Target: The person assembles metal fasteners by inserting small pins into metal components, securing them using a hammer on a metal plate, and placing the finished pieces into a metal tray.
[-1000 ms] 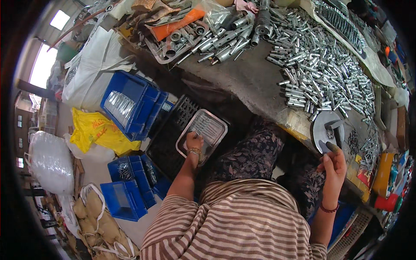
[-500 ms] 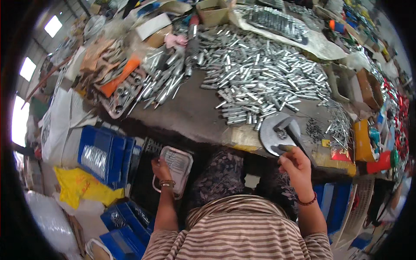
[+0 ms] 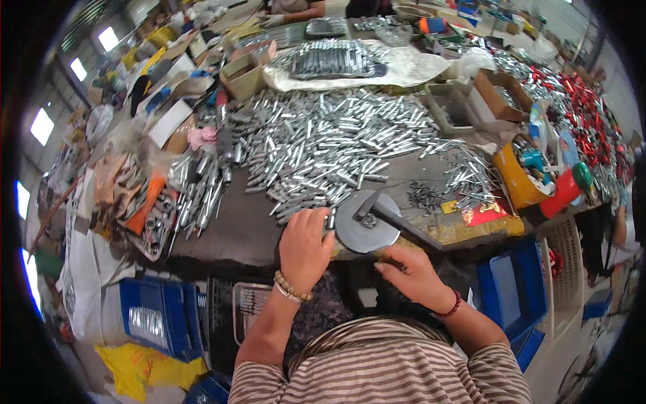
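Observation:
My left hand (image 3: 306, 244) reaches to the near edge of a large pile of silvery metal rods (image 3: 336, 135), its fingers bent. A short metal rod (image 3: 330, 219) shows between its thumb and fingertips. At the near right rim of a round grey metal disc (image 3: 350, 234), my right hand (image 3: 412, 275) has its fingers curled in and its thumb close to the index finger. Whatever it may hold is too small or hidden to make out. A hammer (image 3: 407, 229) rests with its head on the disc and its dark handle pointing toward the right. Small dark bits lie beside the hammer head.
Small dark pins (image 3: 425, 196) and thin metal pieces (image 3: 469, 176) lie right of the disc. A yellow container (image 3: 517, 182) and a red bottle (image 3: 562, 195) stand farther right. Sockets and tools fill a tray (image 3: 153, 236) at left. Blue crates (image 3: 158, 316) sit below the table.
My left hand has moved up from the metal tray below the table to the rod pile. My right hand has come down and left to the disc's near rim. The view has shifted.

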`<state>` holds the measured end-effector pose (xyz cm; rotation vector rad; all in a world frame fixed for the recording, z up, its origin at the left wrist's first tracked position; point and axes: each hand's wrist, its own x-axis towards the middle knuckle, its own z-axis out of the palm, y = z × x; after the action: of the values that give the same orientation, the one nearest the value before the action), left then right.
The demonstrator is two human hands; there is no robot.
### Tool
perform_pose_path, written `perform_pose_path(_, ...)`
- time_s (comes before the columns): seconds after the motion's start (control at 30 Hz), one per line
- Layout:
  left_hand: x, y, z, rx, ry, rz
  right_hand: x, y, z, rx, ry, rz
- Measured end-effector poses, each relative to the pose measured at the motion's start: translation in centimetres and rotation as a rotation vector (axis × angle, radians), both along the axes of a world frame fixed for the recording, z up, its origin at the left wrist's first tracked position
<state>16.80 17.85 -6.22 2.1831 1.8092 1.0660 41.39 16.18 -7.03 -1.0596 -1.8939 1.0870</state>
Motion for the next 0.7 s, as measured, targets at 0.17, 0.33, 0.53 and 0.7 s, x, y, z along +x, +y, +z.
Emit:
perform_pose_path(0.17, 0.3, 1.0, -1.1, 0.023, 0.09, 0.075, 1.7, -0.7, 0.8, 0.01, -0.041, -0.049)
perform_pose_path(0.33, -0.4, 0.0, 0.1, -0.046, -0.034, 0.147, 2.9, -0.6, 1.9, 0.173, -0.103, -0.02)
perform_pose_path(0.53, -1.7, -2.0, 3.1, -0.17, -0.167, 0.142, 9.0, 2.7, 2.8, 0.486, -0.47, -0.464)
perform_pose_path(0.7, -1.3, -1.7, 3.0, -0.147, -0.08, 0.032, 14.9, 6.7, 2.2, 0.613, -0.763, -0.694)
